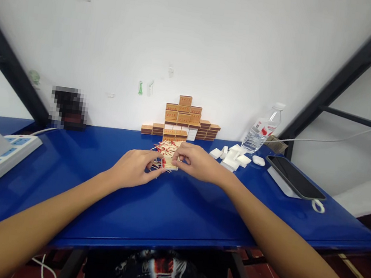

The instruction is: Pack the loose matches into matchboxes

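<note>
A heap of red-tipped matches [167, 146] lies on the blue table in front of the stacked matchboxes. Just before it is a small white matchbox tray [172, 168] filled with matches laid side by side, heads to the left. My left hand [135, 167] closes thumb and fingers around the tray's left end. From the right, my right hand [198, 161] has its fingers curled, the thumb and fingertips pinched at the matches in the tray. How many matches it grips is hidden.
Brown matchboxes [183, 117] are stacked against the wall. White empty trays [233, 156] are piled right of my hands, near an earbud case [258, 160], a water bottle [259, 133] and a phone [295, 177]. A power strip [1, 160] lies at the left.
</note>
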The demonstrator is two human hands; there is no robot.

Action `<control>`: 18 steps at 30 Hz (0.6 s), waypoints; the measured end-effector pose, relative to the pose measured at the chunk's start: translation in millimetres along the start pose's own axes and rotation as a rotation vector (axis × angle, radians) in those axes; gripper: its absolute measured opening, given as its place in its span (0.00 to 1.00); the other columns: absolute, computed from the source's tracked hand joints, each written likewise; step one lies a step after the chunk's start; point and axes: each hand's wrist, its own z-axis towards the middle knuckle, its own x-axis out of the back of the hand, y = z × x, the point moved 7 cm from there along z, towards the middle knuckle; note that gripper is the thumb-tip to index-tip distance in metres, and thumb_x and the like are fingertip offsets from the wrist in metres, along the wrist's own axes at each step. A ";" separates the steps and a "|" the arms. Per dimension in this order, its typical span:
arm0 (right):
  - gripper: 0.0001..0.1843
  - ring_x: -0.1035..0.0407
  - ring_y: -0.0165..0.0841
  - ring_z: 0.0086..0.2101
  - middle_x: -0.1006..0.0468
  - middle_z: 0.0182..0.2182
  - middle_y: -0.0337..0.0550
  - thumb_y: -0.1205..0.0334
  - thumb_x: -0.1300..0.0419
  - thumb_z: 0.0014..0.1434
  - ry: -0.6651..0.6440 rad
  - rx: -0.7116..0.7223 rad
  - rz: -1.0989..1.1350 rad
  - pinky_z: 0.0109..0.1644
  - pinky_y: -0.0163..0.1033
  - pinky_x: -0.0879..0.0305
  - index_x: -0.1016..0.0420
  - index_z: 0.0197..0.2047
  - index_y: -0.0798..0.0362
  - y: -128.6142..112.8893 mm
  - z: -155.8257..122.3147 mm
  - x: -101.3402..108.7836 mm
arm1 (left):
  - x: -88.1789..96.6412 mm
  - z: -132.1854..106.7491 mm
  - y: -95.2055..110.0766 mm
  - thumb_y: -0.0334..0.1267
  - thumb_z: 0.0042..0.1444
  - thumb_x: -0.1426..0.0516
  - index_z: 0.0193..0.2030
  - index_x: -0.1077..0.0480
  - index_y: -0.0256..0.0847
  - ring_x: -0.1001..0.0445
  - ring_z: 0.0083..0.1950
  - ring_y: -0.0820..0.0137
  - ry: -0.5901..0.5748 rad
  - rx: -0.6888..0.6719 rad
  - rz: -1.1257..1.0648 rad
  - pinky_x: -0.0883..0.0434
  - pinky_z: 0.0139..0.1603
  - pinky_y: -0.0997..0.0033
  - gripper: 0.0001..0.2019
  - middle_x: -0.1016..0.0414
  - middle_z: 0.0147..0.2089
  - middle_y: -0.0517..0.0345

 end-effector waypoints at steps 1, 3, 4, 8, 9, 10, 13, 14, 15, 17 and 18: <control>0.04 0.37 0.33 0.34 0.30 0.33 0.41 0.66 0.38 0.67 -0.002 0.000 0.000 0.39 0.37 0.44 0.22 0.39 0.54 -0.3 -0.3 0.4 | 0.3 -0.3 -0.5 0.53 0.67 0.43 0.54 0.24 0.40 0.28 0.28 0.69 0.001 0.000 0.001 0.36 0.32 0.69 0.20 0.24 0.29 0.61; 0.04 0.37 0.33 0.34 0.30 0.33 0.41 0.65 0.38 0.67 -0.004 0.024 -0.002 0.40 0.37 0.44 0.22 0.40 0.54 -2.5 -0.9 0.9 | 0.7 -0.6 -1.3 0.53 0.67 0.44 0.53 0.24 0.40 0.28 0.28 0.69 0.003 0.003 0.003 0.36 0.32 0.69 0.20 0.25 0.29 0.61; 0.04 0.37 0.33 0.34 0.31 0.33 0.41 0.65 0.39 0.67 -0.003 0.041 -0.005 0.40 0.37 0.44 0.22 0.40 0.54 -4.0 -1.3 1.0 | 0.8 -0.6 -1.8 0.53 0.67 0.44 0.53 0.24 0.40 0.28 0.28 0.69 0.005 0.006 0.003 0.36 0.32 0.69 0.20 0.25 0.29 0.61; 0.07 0.37 0.32 0.34 0.32 0.33 0.41 0.64 0.41 0.69 0.028 0.067 -0.013 0.39 0.37 0.44 0.22 0.41 0.53 -6.8 -2.0 1.8 | 1.5 1.0 -4.1 0.53 0.67 0.43 0.51 0.23 0.41 0.28 0.28 0.69 0.008 0.025 0.004 0.37 0.31 0.69 0.19 0.25 0.28 0.62; 0.07 0.37 0.32 0.34 0.31 0.34 0.41 0.64 0.41 0.69 0.053 0.061 -0.011 0.39 0.37 0.43 0.22 0.41 0.53 -6.6 -1.9 3.3 | 2.2 1.7 -5.2 0.53 0.66 0.43 0.50 0.23 0.41 0.28 0.27 0.70 0.008 0.032 0.006 0.37 0.31 0.69 0.19 0.25 0.28 0.62; 0.07 0.36 0.32 0.35 0.30 0.35 0.42 0.64 0.42 0.69 0.087 0.052 -0.010 0.39 0.37 0.43 0.22 0.41 0.53 -6.0 -1.7 5.5 | 3.6 2.5 -6.8 0.53 0.66 0.43 0.49 0.23 0.41 0.28 0.27 0.70 0.012 0.042 0.011 0.38 0.31 0.69 0.18 0.25 0.28 0.62; 0.06 0.35 0.31 0.35 0.28 0.37 0.42 0.64 0.42 0.69 0.187 0.020 -0.007 0.40 0.37 0.42 0.24 0.41 0.53 -3.2 -1.6 12.2 | 11.9 4.6 -13.9 0.53 0.66 0.43 0.48 0.23 0.40 0.28 0.27 0.70 0.058 0.094 0.037 0.38 0.30 0.69 0.18 0.25 0.28 0.61; 0.06 0.35 0.31 0.34 0.27 0.36 0.42 0.64 0.42 0.69 0.197 0.005 -0.010 0.39 0.37 0.43 0.24 0.40 0.53 -1.9 -1.4 12.6 | 15.2 5.1 -16.8 0.53 0.66 0.43 0.49 0.23 0.40 0.28 0.27 0.70 0.082 0.120 0.048 0.39 0.30 0.69 0.18 0.25 0.27 0.61; 0.06 0.36 0.31 0.33 0.27 0.35 0.42 0.63 0.42 0.68 0.186 -0.007 -0.013 0.39 0.37 0.43 0.24 0.39 0.53 -0.7 -1.2 11.1 | 18.4 5.4 -19.7 0.53 0.66 0.43 0.49 0.23 0.40 0.28 0.27 0.70 0.104 0.147 0.060 0.39 0.30 0.70 0.18 0.25 0.27 0.61; 0.07 0.35 0.31 0.33 0.26 0.33 0.41 0.62 0.41 0.68 0.127 -0.026 -0.020 0.38 0.37 0.44 0.24 0.37 0.53 0.8 -0.6 3.6 | 23.3 5.5 -24.6 0.52 0.65 0.42 0.49 0.23 0.40 0.27 0.28 0.69 0.143 0.200 0.082 0.40 0.30 0.70 0.18 0.26 0.26 0.61; 0.08 0.35 0.32 0.33 0.26 0.33 0.41 0.61 0.40 0.67 0.089 -0.034 -0.024 0.38 0.37 0.44 0.24 0.36 0.53 1.4 -0.4 -1.8 | 24.8 5.4 -26.2 0.52 0.65 0.42 0.49 0.23 0.41 0.27 0.28 0.69 0.157 0.222 0.089 0.40 0.30 0.70 0.18 0.26 0.26 0.62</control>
